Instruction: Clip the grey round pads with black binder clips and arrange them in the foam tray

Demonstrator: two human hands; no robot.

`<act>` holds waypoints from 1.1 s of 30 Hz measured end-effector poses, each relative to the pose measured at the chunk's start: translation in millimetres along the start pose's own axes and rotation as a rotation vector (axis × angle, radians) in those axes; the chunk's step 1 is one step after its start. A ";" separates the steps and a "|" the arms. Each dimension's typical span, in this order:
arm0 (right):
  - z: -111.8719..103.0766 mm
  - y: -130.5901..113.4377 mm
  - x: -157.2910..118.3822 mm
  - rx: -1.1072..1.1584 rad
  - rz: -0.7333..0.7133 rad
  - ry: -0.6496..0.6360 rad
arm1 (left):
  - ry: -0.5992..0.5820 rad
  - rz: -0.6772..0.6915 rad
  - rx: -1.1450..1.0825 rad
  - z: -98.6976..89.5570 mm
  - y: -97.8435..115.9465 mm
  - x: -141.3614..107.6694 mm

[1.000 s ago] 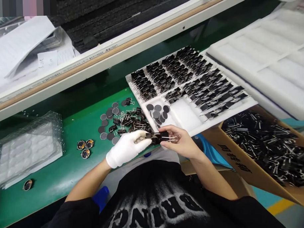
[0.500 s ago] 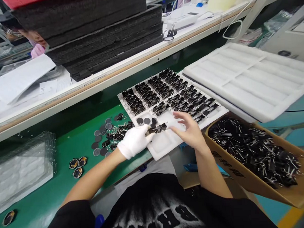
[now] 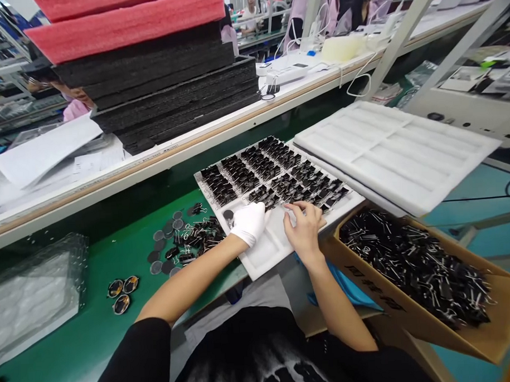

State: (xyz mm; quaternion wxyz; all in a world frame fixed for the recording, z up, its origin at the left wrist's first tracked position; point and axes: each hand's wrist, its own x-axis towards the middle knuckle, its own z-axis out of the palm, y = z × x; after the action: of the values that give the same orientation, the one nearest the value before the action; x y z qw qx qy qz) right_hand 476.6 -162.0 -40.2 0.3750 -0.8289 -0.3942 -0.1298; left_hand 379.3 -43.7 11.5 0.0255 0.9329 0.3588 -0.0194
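My left hand [image 3: 250,223], in a white glove, is closed over the white foam tray [image 3: 261,261], at the near edge of the clip rows. Its fingertips and anything in them are hidden. My bare right hand [image 3: 303,229] hovers just to its right, fingers curved and thumb apart, with nothing visible between them. Rows of black binder clips [image 3: 260,164] with dark pieces between them fill most of the tray's compartments. A dark round disc [image 3: 228,215] lies in a front compartment beside the glove. The front corner compartment shows bare foam.
Loose binder clips [image 3: 204,235] and dark discs [image 3: 156,267] lie on the green table [image 3: 126,234]. Three round amber-and-black pieces [image 3: 122,303] sit further left. A cardboard box [image 3: 369,290] of clips stands right, below a white foam tray [image 3: 404,147]. Black foam [image 3: 172,93] is stacked behind.
My left hand has moved forward and right, over the clip rows; the clip it held no longer shows. My right hand has come closer to it, its fingers more curled. The view has tilted up.
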 end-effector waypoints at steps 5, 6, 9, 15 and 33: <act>1.1 -6.1 7.7 -0.146 -0.183 -0.122 | 0.067 0.018 0.061 -6.5 -19.8 -4.4; 1.5 -5.6 14.1 -0.156 -0.239 -0.164 | 0.077 0.020 0.065 -7.2 -27.7 -6.3; 7.2 0.0 40.8 -0.168 -0.458 -0.306 | 0.105 0.057 0.064 -9.1 -55.9 -12.9; 29.1 9.9 81.4 -0.163 -0.674 -0.558 | 0.058 0.101 0.068 -18.1 -101.8 -31.3; 37.1 -3.0 138.0 -0.205 -0.819 -0.747 | -0.022 0.144 0.018 -4.7 -74.5 -13.5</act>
State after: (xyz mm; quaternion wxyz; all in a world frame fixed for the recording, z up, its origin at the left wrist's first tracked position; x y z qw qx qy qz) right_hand 561.8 -57.1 6.4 0.0466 -0.6302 -0.7751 0.0000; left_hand 319.4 2.8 14.4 0.0223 0.9561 0.2905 -0.0311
